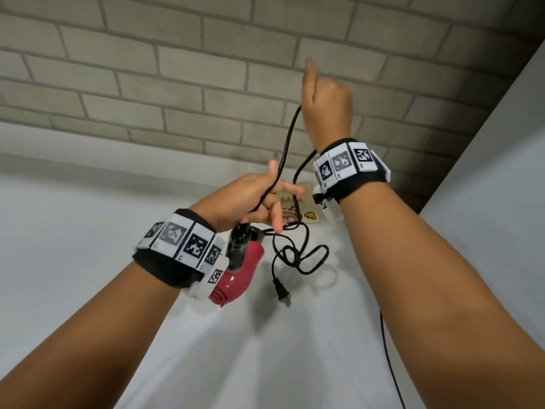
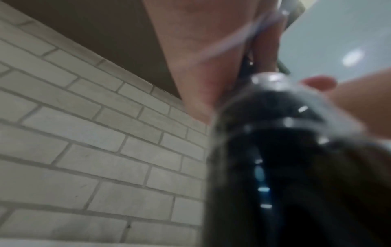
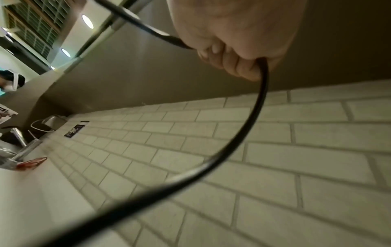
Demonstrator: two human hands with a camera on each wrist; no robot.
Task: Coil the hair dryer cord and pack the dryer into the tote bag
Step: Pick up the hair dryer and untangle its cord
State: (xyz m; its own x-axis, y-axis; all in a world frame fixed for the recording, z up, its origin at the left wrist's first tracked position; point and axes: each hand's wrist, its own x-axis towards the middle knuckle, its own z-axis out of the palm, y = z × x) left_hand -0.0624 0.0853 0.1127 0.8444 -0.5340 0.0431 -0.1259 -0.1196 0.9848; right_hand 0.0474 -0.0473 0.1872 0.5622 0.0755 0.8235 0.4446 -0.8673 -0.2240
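Desk: one white flat desk, set against a pale grey brick-pattern wall.
Hands: two, each with a black wristband carrying white coded marker tiles.
Left hand: its grip is curled round the black handle of the hair dryer and the cord together; thumb and two fingers stick out loosely.
Right hand: raised above the left, its grip pinching the cord in curled fingers, with one finger pointing upward.
Hair dryer: one small red plastic hair dryer with a glossy black handle, held in the air over the desk, the body hanging down below the left wrist.
Cord: one thin black power cord; it runs up from the left hand to the right, drops back down, and sits in loose tangled loops on the desk.
Plug: one black two-pin plug, lying on the desk beside the dryer.
Tote bag: one cream cloth bag with a cartoon print, flat at the wall behind the hands, partly hidden.
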